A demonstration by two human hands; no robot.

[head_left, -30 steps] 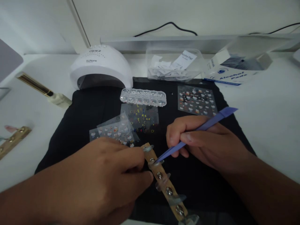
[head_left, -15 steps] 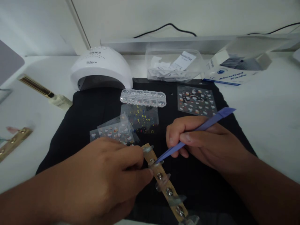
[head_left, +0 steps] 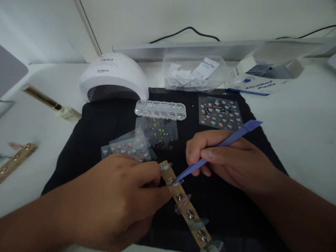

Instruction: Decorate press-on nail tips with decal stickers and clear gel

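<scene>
My left hand (head_left: 126, 199) is closed around the upper part of a wooden nail-tip stand (head_left: 194, 229), with thumb and forefinger pressed near its second nail. Clear, glossy false nails stand in a row along the stick on round metal mounts; one bluish false nail (head_left: 198, 224) juts out lower down. Between the thumb and fingers of my right hand (head_left: 225, 157) is a pair of purple tweezers (head_left: 237, 134), slanting down to the left. Their tips touch or nearly touch the second false nail (head_left: 179, 182). Whether anything is pinched in the tips is too small to tell.
Sticker sheets (head_left: 219, 112) and a clear rhinestone case (head_left: 160, 110) lie on the black cloth (head_left: 105, 119). Behind stand a white nail lamp (head_left: 115, 75), a plastic tub (head_left: 170, 84) of packets and an alcohol-pad box (head_left: 262, 84). A bottle (head_left: 68, 113) and another stand (head_left: 18, 161) are left.
Almost nothing differs. Both hands, the tweezers and the stand keep their places, with the left thumb shifted very slightly and the view moved a touch.
</scene>
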